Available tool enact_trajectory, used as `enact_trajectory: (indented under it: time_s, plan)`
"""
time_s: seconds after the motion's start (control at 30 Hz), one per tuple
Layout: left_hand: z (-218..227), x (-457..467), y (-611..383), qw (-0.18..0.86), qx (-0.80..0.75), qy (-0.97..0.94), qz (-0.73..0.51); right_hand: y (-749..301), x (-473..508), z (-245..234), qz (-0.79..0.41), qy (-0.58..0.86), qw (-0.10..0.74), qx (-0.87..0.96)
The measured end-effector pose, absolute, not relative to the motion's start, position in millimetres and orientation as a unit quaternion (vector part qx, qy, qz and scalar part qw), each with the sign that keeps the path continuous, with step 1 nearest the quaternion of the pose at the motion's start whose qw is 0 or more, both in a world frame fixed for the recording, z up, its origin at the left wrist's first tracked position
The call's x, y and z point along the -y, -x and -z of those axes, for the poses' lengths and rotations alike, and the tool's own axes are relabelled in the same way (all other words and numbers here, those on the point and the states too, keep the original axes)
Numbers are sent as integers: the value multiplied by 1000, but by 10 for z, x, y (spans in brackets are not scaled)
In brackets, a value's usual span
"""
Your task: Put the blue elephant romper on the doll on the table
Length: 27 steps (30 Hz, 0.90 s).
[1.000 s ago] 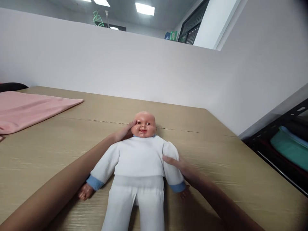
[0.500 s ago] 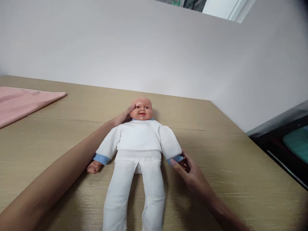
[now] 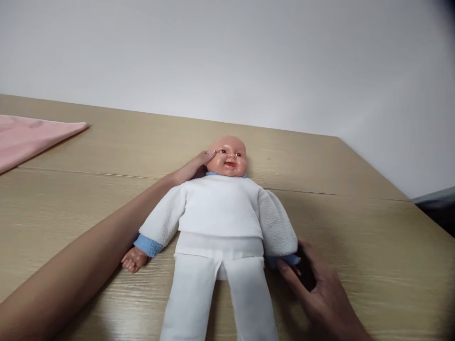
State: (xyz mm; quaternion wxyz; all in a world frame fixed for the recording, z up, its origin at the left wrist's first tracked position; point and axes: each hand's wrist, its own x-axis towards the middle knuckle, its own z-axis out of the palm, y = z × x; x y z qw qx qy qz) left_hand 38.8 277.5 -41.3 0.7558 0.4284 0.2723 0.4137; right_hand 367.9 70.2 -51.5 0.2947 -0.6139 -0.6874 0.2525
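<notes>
A bald doll (image 3: 220, 203) in a white fleece top with blue cuffs and white trousers lies on its back on the table, its feet beyond the bottom edge. My left hand (image 3: 195, 166) cups the left side of the doll's head (image 3: 227, 156), with the thumb by its eye and the other fingers hidden behind. At the right, my right hand (image 3: 316, 279) closes around the blue cuff and hand of the doll's outstretched arm, thumb on the near side. The doll's other arm (image 3: 156, 227) rests beside my left forearm.
A pink cloth (image 3: 31, 137) lies flat at the far left of the wooden table (image 3: 106, 208). Behind the table stands a pale wall (image 3: 213, 61). Something dark (image 3: 439, 208) shows past the table's right edge.
The view has shifted, so the doll appears larger and the window at the top is out of sight. The doll's head looks slightly more tilted. Both hands keep their holds.
</notes>
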Motion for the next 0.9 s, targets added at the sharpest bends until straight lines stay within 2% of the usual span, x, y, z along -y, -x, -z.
enact_trajectory:
  time_s: [0.9]
  plan:
    - [426, -2788, -417, 774, -269, -438, -369, -3661, -721, 470, -234, 601, 280, 711]
